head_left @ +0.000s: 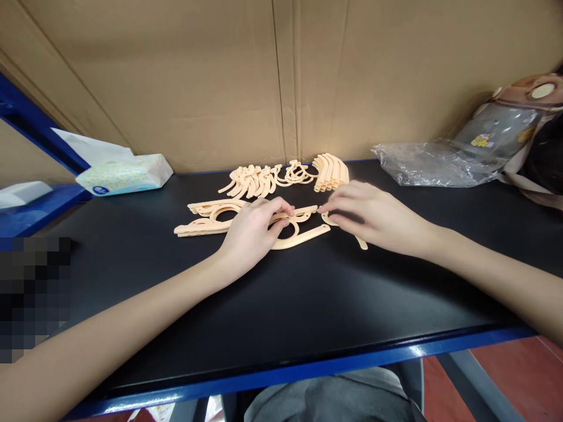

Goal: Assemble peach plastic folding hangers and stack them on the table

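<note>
Peach parts (303, 237) on worktop (285, 310) are showing smooth plas., semi-matt w/ soft sheen; stacked curved pcs (332, 173) & hook-like pcs (255, 179), far side, are showing same plas. finish. Worktop itself is showing smooth blk surface, mostly matt, w/ faint sheen. Near edge rail (413, 351) is shining glossy blue, like painted metal. Far panels (197, 88) are looking like matt brn cardboard, lightly creased. Far left, tissue pack (132, 174) is showing thin glossy plas. film; wht tissue (94, 147) is looking like soft matt paper. Far right, clear bag (426, 164) is showing v. glossy, crinkly plas. Near side, gry cloth (329, 398) is looking matt.
</note>
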A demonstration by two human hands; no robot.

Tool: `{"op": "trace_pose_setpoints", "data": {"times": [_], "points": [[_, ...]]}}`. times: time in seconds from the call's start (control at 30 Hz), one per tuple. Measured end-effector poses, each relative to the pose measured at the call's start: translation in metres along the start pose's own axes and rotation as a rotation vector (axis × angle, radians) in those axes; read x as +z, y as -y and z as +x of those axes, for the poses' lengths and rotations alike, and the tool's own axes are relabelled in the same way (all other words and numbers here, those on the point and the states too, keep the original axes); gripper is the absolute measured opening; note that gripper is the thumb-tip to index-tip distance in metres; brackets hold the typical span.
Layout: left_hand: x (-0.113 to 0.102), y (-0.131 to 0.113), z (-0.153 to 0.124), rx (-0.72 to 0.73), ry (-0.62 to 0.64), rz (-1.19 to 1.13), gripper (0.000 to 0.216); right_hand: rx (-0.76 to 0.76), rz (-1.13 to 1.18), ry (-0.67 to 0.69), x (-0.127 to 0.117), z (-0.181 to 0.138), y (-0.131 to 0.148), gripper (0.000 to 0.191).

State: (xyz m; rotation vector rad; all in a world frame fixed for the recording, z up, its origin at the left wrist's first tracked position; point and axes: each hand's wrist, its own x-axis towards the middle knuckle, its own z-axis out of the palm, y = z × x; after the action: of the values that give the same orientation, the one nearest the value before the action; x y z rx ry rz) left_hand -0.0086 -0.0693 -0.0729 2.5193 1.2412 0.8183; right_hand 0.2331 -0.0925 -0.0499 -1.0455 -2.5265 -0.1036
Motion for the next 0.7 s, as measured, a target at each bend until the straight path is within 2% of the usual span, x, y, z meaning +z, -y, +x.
{"op": "trace_pose_setpoints", "data": {"times": [0.1, 0.3, 0.57, 0.7], "points": [[-0.001, -0.002, 0.000, 0.006, 0.009, 0.017, 0.010, -0.080, -0.026, 0.037, 0.003, -0.002, 0.004, 0.026], [0.000, 0.000, 0.001, 0.012, -0.001, 0.073, 0.014, -0.103, 0.023, 0.081, 0.006, -0.004, 0.010, 0.024], [-0.001, -0.002, 0.000, 0.009, -0.024, 0.076, 0.025, -0.026, 0.018, 0.058, 0.007, -0.001, -0.001, 0.024], [-0.003, -0.009, -0.003, 0.126, -0.019, 0.064, 0.020, 0.096, -0.035, 0.031, 0.006, 0.001, -0.004, 0.018]]}}
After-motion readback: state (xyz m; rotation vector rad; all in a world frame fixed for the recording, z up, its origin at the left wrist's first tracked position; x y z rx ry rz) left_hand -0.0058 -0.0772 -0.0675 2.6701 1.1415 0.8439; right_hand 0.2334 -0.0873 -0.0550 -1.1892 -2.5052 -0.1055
